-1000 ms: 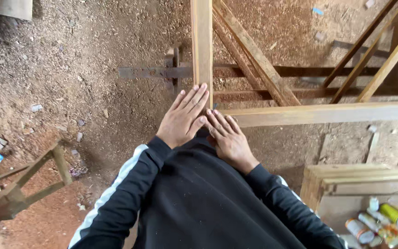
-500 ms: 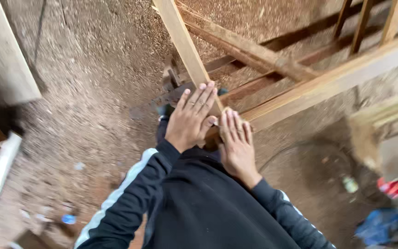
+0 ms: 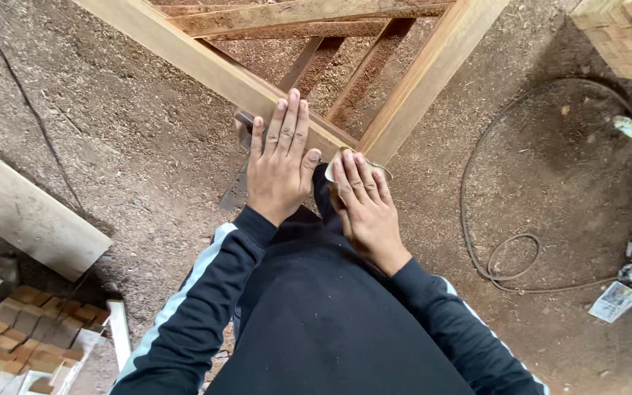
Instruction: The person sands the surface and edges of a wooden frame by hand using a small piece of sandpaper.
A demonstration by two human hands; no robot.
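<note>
The sandpaper sheet (image 3: 360, 162) lies just right of picture centre, at the corner where two rails of the wooden frame (image 3: 206, 66) meet. The right hand (image 3: 367, 208) presses it flat with fingers together and extended, no pinch; only its curled edges show past the fingertips. It looks thin, light and limp (likely to crease or slide unless pinned under a flat palm), best held by pressure from above. The left hand (image 3: 279, 161) lies open at 9 o'clock of the sheet, fingers spread slightly, flat on the long rail, holding nothing. The frame itself reads as stiff, heavy timber, its rails running off toward 11 and 1 o'clock.

Below is a dirt floor (image 3: 550, 146) strewn with sawdust. A coiled cable (image 3: 510, 256) lies at 3 o'clock, a thick plank (image 3: 31, 216) at 9 o'clock, and stacked wood offcuts (image 3: 16, 329) at 8 o'clock.
</note>
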